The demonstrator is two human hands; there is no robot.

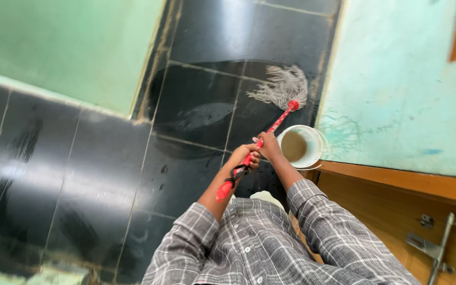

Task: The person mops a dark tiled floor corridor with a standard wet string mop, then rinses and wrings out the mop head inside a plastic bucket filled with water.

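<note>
Both hands, the left hand (242, 157) and right hand (268, 146), are clamped on the red mop handle (254, 150), its string head (282, 87) pressed mid-stroke on the wet dark tile floor (106, 179) at upper centre, so a drag toward the white bucket (301, 146) at centre right is judged due.

Bright daylight glares off the wet black floor tiles (96, 179), with motion blur and warped edges.

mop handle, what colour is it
Red, with a black loop near its end; the mop handle shows best in the head view, gripped by both hands.
</note>
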